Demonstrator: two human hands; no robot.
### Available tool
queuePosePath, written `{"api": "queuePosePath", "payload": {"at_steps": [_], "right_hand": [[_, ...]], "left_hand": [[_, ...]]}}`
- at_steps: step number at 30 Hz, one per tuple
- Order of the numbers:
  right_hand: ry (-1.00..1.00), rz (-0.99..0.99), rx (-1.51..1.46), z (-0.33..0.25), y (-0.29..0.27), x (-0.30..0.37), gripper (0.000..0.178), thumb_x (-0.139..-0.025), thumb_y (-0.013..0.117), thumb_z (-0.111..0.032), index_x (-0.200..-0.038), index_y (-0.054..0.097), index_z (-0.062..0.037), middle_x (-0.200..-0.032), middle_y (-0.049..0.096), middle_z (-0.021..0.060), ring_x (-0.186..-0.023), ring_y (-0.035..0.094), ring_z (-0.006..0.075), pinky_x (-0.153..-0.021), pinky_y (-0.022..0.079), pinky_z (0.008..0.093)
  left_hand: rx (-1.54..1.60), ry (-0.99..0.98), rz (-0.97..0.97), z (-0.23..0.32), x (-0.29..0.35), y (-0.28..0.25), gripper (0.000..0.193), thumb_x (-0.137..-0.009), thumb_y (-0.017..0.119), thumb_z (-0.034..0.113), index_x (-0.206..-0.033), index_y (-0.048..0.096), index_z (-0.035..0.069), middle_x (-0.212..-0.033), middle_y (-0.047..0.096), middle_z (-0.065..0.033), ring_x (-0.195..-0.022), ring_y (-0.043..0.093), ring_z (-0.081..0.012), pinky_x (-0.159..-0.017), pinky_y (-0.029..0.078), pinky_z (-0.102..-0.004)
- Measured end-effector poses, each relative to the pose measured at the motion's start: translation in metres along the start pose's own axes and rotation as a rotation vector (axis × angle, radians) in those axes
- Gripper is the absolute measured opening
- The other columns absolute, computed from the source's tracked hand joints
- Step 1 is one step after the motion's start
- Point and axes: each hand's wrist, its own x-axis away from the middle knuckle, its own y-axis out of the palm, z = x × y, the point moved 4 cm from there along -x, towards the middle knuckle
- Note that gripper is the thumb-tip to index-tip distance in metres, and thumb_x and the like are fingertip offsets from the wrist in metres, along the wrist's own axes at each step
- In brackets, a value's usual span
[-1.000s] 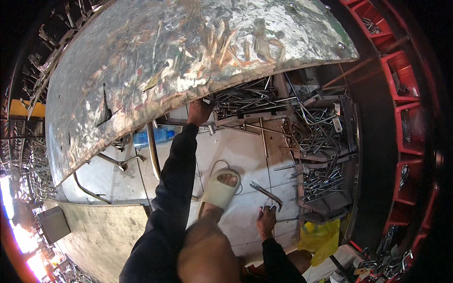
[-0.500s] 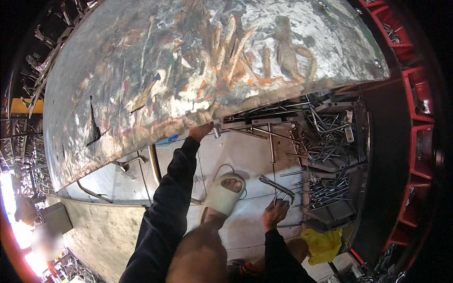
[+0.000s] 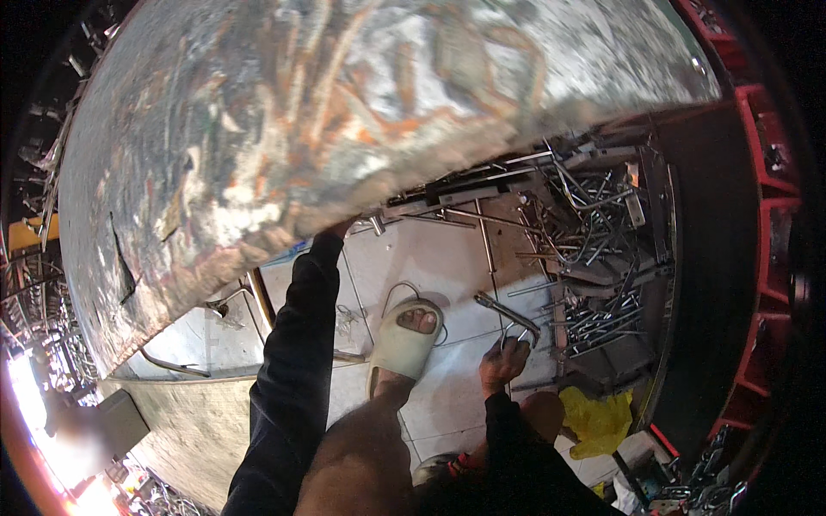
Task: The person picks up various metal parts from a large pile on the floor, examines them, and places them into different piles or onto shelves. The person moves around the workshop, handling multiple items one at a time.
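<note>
My left arm (image 3: pixel 301 318), in a dark sleeve, reaches forward under a worn, stained tabletop (image 3: pixel 232 163). The tabletop's edge hides my left hand and its fingers. A short shiny metal tube end (image 3: pixel 376 225) shows right beside that wrist. Low on the right, my right hand (image 3: pixel 503 365) is closed on a bent metal tool (image 3: pixel 508 314) with a flat bar and thin curved rods, held above the white tiled floor. Its exact kind cannot be made out. My foot in a pale slide sandal (image 3: pixel 404 344) rests on the tiles between my arms.
Metal racks at right hold many loose rods (image 3: pixel 602 327). A yellow plastic bag (image 3: pixel 596 421) lies below them. Red bins (image 3: pixel 766 138) line the far right. Bent metal pipes (image 3: pixel 176 365) lie under the tabletop at left, near a wooden board (image 3: pixel 189 421).
The view has shifted, and the tabletop fills more of the left side. My left hand has gone further under its edge, out of sight. My right hand keeps hold of the bent metal tool.
</note>
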Motion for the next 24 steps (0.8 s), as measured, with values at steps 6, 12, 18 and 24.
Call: {"api": "queuePosePath", "payload": {"at_steps": [6, 12, 18, 24], "right_hand": [[0.078, -0.090, -0.035, 0.004, 0.001, 0.003, 0.017, -0.082, 0.069, -0.010, -0.089, 0.054, -0.0031, -0.095, 0.053, 0.0227, -0.092, 0.055, 0.0453, -0.073, 0.045, 0.0557], [0.066, -0.079, 0.018, 0.010, 0.004, 0.007, 0.023, -0.080, 0.072, -0.014, -0.092, 0.055, -0.0041, -0.099, 0.054, 0.0225, -0.095, 0.056, 0.0458, -0.076, 0.046, 0.0560], [0.128, -0.163, 0.027, 0.016, 0.002, 0.005, 0.024, -0.075, 0.074, -0.016, -0.090, 0.056, -0.0078, -0.095, 0.052, 0.0178, -0.093, 0.055, 0.0405, -0.072, 0.045, 0.0541], [0.155, -0.157, 0.010, 0.013, -0.004, -0.002, 0.027, -0.071, 0.074, -0.016, -0.089, 0.056, -0.0084, -0.096, 0.052, 0.0168, -0.093, 0.056, 0.0385, -0.071, 0.045, 0.0528]], "left_hand": [[0.028, -0.230, 0.440, 0.066, 0.060, -0.025, 0.016, -0.088, 0.066, 0.007, -0.103, 0.065, 0.006, -0.084, 0.068, -0.0166, -0.072, 0.067, -0.0367, -0.060, 0.051, -0.0468], [-0.019, 0.174, -0.017, 0.146, 0.105, 0.024, 0.014, -0.088, 0.068, 0.008, -0.102, 0.068, 0.008, -0.097, 0.068, -0.0136, -0.090, 0.066, -0.0346, -0.075, 0.056, -0.0449], [0.146, 0.486, -0.228, 0.259, 0.094, 0.035, 0.030, -0.088, 0.071, 0.011, -0.118, 0.067, 0.005, -0.113, 0.066, -0.0172, -0.107, 0.062, -0.0374, -0.092, 0.052, -0.0465], [-0.099, 0.672, -0.251, 0.344, 0.056, 0.078, 0.057, -0.092, 0.067, 0.025, -0.144, 0.052, 0.005, -0.137, 0.055, -0.0194, -0.130, 0.050, -0.0380, -0.106, 0.042, -0.0525]]}}
